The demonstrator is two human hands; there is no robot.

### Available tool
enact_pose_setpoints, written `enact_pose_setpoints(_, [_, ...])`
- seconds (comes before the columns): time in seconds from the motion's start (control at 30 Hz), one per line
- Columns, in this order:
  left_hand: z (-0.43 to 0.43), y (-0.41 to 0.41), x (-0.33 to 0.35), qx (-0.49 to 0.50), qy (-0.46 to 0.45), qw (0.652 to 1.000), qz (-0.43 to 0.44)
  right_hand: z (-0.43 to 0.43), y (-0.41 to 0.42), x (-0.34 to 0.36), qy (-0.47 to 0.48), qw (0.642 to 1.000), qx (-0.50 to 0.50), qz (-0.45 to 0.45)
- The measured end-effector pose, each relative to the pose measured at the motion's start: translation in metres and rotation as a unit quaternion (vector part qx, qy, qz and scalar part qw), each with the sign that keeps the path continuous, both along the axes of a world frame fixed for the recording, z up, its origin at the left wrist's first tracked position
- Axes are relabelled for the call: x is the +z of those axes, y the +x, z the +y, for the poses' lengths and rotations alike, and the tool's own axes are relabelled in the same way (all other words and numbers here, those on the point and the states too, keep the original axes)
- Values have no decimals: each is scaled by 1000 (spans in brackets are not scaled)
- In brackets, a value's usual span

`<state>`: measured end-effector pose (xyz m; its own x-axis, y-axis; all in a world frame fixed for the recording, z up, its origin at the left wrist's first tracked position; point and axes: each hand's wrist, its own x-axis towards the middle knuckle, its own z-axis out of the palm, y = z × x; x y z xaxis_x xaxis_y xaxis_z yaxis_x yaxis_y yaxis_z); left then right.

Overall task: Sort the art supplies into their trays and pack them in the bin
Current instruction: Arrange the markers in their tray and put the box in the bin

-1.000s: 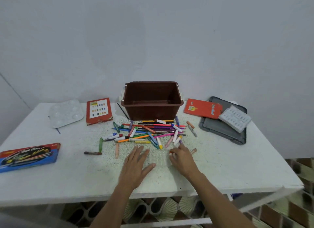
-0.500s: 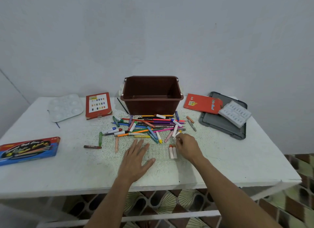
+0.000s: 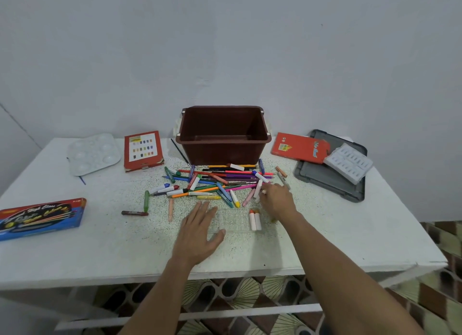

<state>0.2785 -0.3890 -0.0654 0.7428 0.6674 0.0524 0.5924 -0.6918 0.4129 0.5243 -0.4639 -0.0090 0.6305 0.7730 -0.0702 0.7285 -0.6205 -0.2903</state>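
On the worktop (image 3: 100,254), the left hand (image 3: 200,232) is laid flat, fingers spread, on a clear tray (image 3: 232,222) holding two crayons (image 3: 255,221). The right hand (image 3: 277,201) is curled at the supply pile (image 3: 215,184); a grip cannot be confirmed. The brown bin (image 3: 223,144) is placed behind the pile.

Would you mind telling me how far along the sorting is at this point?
Barely begun. Done: two crayons sit in the clear tray. In hand: left hand rests on the tray; right hand reaches into the pile. Left: most of the pile, and the brown bin looks empty.
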Motion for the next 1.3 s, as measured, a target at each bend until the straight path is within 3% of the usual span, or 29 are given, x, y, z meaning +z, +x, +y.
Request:
enact_pose_setpoints(0.33, [3, 1, -1, 2, 7, 1000, -20, 13, 11, 2, 3, 998, -14, 62])
enact_pose_setpoints(0.47, [3, 0, -2, -1, 10, 1000, -18, 14, 10, 2, 63, 993, -67, 80])
enact_pose_setpoints(0.67, [3, 0, -2, -1, 8, 1000, -26, 12, 3, 5, 263, 925, -160, 223])
enact_pose_setpoints(0.83, [4, 1, 0, 0, 7, 1000, -28, 6, -8, 11, 307, 888, -151, 308])
enact_pose_setpoints(1.03, [3, 1, -2, -1, 11, 1000, -18, -11, -32, 0, 241, 928, -49, 280])
enact_pose_setpoints(1.3, [2, 1, -1, 2, 11, 1000, -16, -21, -49, -16, 169, 973, 46, 151])
